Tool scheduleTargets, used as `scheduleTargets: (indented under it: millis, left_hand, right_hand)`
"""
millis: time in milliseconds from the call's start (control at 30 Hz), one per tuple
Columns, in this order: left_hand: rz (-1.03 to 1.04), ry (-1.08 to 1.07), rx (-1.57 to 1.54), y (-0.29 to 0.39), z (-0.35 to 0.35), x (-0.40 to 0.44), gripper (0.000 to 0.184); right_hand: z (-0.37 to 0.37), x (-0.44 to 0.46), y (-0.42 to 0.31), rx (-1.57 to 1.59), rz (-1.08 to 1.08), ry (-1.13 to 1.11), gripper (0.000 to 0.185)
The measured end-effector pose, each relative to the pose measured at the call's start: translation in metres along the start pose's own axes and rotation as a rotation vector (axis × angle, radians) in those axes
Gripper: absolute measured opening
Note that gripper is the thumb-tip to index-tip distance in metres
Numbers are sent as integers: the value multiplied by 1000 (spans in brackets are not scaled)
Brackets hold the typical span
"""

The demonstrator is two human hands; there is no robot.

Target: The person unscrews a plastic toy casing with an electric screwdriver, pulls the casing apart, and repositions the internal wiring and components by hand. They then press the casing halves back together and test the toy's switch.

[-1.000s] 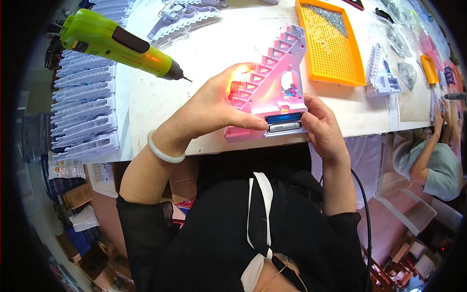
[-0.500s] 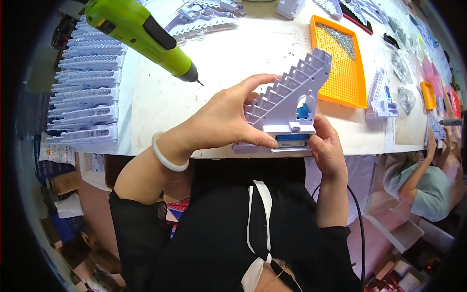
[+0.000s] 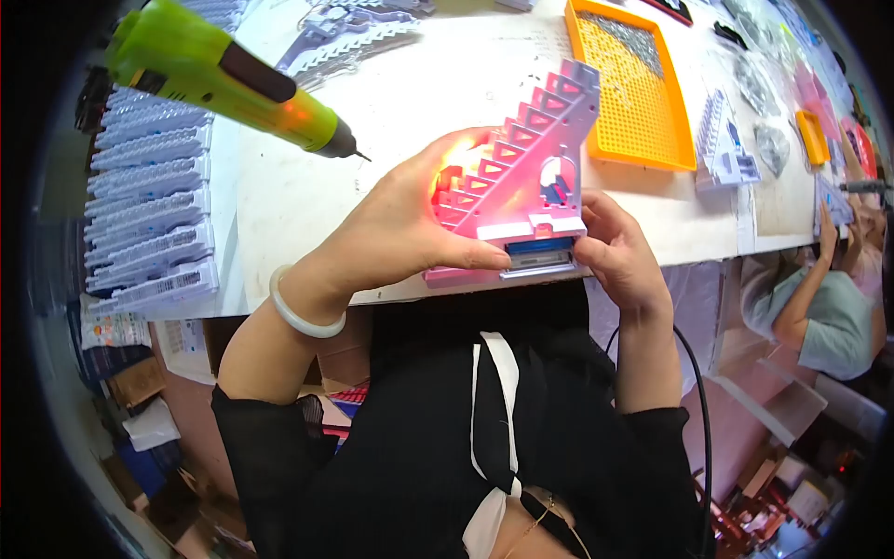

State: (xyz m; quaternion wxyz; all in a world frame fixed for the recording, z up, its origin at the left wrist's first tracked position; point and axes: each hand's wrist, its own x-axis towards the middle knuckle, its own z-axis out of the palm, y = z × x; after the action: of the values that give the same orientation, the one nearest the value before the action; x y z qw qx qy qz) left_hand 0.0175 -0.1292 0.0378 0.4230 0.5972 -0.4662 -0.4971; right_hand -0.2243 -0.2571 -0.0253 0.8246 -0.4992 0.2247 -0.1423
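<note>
A pale stepped plastic housing (image 3: 531,172) stands near the table's front edge, its toothed slope rising to the right. Red-pink light glows over it, brightest by my left fingers. My left hand (image 3: 396,224) is closed around its left side, thumb along the lower front. At the lower right corner my right hand (image 3: 622,253) pinches the housing with thumb and bent fingers. Between the two thumbs a blue strip (image 3: 540,248) shows in a slot in the base. A green electric screwdriver (image 3: 219,79) hangs at upper left, its bit pointing toward my left hand.
Similar stepped housings (image 3: 154,224) are lined up along the left. An orange tray (image 3: 641,130) with small metal screws lies behind the work. Another housing (image 3: 724,149) stands to its right, near plastic bags (image 3: 771,149). A co-worker (image 3: 833,321) sits at far right.
The housing now glows red-pink, where it was plain pale before. Both hands and the housing sit slightly farther left and higher in view; the surroundings have shifted too.
</note>
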Motion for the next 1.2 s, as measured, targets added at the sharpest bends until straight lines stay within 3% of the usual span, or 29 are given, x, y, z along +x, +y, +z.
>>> scheduleTargets:
  millis: [167, 367, 467, 633, 933, 1000, 1100, 1200]
  left_hand:
    - [86, 52, -17, -6, -2, 2, 98]
    - [-35, -18, -44, -6, -9, 5, 101]
    - [76, 16, 29, -6, -8, 6, 104]
    - [-9, -7, -41, -4, -13, 8, 105]
    - [-302, -6, -127, -19, -21, 26, 105]
    - [-317, -26, -125, -19, -25, 26, 104]
    - [-344, 33, 454, -5, -30, 26, 104]
    - [-115, 75, 641, -3, -29, 26, 94]
  right_hand:
    - [1, 5, 3, 30, -47, -20, 61]
    - [2, 8, -2, -11, -37, -41, 60]
    - [1, 9, -4, 6, 4, -63, 59]
    - [3, 10, -10, 39, 25, -73, 52]
    - [18, 24, -19, -380, 112, 125, 43]
    - [15, 25, -9, -576, -8, 161, 45]
    - [17, 33, 0, -593, -69, 220, 50]
    - [16, 39, 2, -484, -75, 218, 54]
